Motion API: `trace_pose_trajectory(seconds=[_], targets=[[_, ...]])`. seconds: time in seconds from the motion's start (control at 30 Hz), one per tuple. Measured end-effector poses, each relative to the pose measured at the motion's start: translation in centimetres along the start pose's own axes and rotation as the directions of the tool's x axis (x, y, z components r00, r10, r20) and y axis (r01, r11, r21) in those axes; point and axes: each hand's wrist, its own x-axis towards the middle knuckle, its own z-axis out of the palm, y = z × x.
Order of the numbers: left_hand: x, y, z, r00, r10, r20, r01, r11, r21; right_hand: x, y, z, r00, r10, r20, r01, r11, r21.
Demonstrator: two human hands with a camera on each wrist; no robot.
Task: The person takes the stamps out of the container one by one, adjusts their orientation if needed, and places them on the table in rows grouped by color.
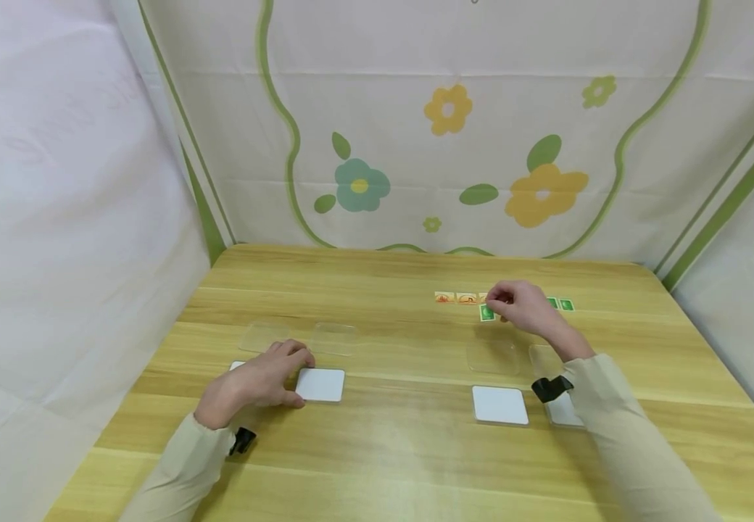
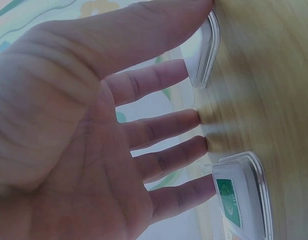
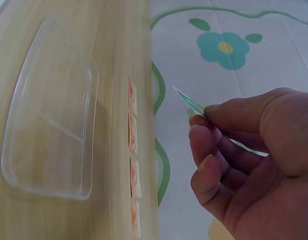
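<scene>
Between thumb and fingertips, my right hand (image 1: 525, 306) pinches a small green picture card (image 1: 487, 312), held up above the far right part of the table. The right wrist view shows the card (image 3: 188, 102) nearly edge-on. Close behind lies a row of small orange picture cards (image 1: 455, 298), partly covered by the hand, with green cards (image 1: 560, 304) to its right. My left hand (image 1: 266, 378) has its fingers spread, thumb and index at the left end of a white-topped clear case (image 1: 320, 384). Its little finger reaches a second case (image 2: 248, 195) bearing a green card.
Clear plastic lids (image 1: 334, 339) lie behind the left cases, and another lid (image 1: 492, 357) lies nearer the right hand. Two more white-topped cases, one at the front (image 1: 499, 405), sit under and beside the right forearm. Patterned cloth (image 1: 390, 130) walls the wooden table.
</scene>
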Motion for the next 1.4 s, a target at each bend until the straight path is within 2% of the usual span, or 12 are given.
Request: trace_pose_trajectory(seconds=[0.4,0.77,1.07,1.4], targets=[[0.1,0.2,0.0,1.0,-0.006,0.007,0.006,1.0,0.0,-0.6,2.9,-1.9,1.0,0.015,-0.019,-0.016,1.0,-0.015],[0.1,-0.1,0.2,1.0,-0.003,0.003,0.003,1.0,0.018,-0.8,5.0,-3.4,1.0,0.027,-0.015,-0.028,0.996,-0.089],[0.0,0.0,0.0,1.0,-0.019,0.008,0.019,1.0,0.013,-0.7,6.4,-3.9,0.997,0.056,-0.045,-0.06,0.994,-0.087],[0.0,-0.1,0.1,1.0,-0.023,0.013,0.023,1.0,-0.007,-0.7,9.3,-5.4,0.993,0.078,-0.089,-0.089,0.989,-0.121]])
